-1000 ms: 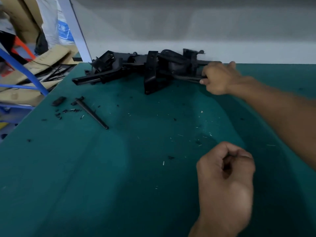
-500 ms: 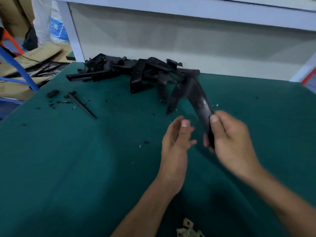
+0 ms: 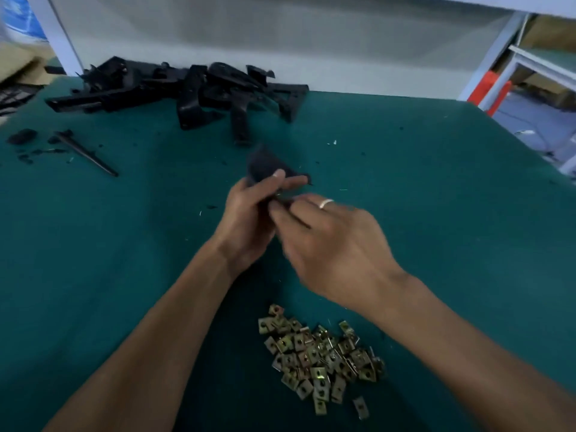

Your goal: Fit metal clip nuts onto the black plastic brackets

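Black plastic bracket (image 3: pixel 265 166) sits at frame centre, gripped by left hand (image 3: pixel 249 219) while right hand (image 3: pixel 330 244) blurs against it, grip unclear; brass-coloured metal clip nuts (image 3: pixel 318 353) heaped below and black bracket pile (image 3: pixel 187 88) upper left suggest most work remains.

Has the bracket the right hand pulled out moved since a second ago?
Yes. The bracket has left the black bracket pile at the far edge and come nearer, over the green mat, gripped by the left hand.
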Available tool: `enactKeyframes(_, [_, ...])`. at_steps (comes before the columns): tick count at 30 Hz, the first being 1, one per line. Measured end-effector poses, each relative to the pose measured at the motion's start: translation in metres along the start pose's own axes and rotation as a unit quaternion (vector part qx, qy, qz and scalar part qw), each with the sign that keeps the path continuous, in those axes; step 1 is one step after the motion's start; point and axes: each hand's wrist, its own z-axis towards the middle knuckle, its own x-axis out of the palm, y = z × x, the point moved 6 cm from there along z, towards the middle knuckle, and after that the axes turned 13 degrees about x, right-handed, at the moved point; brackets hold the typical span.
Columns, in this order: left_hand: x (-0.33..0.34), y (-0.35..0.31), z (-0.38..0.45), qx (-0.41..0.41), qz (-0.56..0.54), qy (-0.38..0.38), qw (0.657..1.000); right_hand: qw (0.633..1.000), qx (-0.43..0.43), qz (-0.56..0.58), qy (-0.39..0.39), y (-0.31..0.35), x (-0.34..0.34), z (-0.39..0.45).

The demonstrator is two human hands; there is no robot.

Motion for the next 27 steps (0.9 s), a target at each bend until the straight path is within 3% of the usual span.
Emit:
enactKeyframes(1, [-0.004,-0.001,0.001,-0.002,-0.003,-0.016,1.0,0.993,-0.003,0.102,0.058,-0.001,0.004,-0.001])
enactKeyframes(3, [-0.009,-0.002,0.002,-0.021,-0.02,-0.032,0.999,0.936,0.032,0.333,0.111,-0.009,0.003,-0.008])
enactKeyframes(6, [-0.009,-0.001,0.0,-0.067,-0.046,-0.023,0.996,0.846,0.147,0.512,0.039,-0.044,-0.003,-0.033])
enactKeyframes(9, [-0.006,0.005,-0.004,-0.11,-0.044,0.013,0.993,0.82,0.243,0.516,0.047,-0.072,0.004,-0.081])
enactKeyframes(12, [-0.002,0.01,-0.007,-0.127,-0.016,0.055,0.99,0.845,0.233,0.454,0.158,-0.069,0.014,-0.118])
enactKeyframes(17, [-0.003,0.016,-0.009,-0.157,0.022,0.07,0.985,0.883,0.206,0.374,0.195,-0.055,0.017,-0.124])
enactKeyframes(20, [-0.003,0.016,-0.008,-0.169,0.024,0.087,0.981,0.873,0.195,0.392,0.214,-0.058,0.021,-0.121])
enactKeyframes(23, [-0.004,0.017,-0.007,-0.173,0.016,0.096,0.98,0.839,0.227,0.445,0.215,-0.069,0.026,-0.122])
enactKeyframes(27, [-0.004,0.018,-0.005,-0.162,0.015,0.11,0.98,0.746,0.295,0.575,0.162,-0.08,0.034,-0.106])
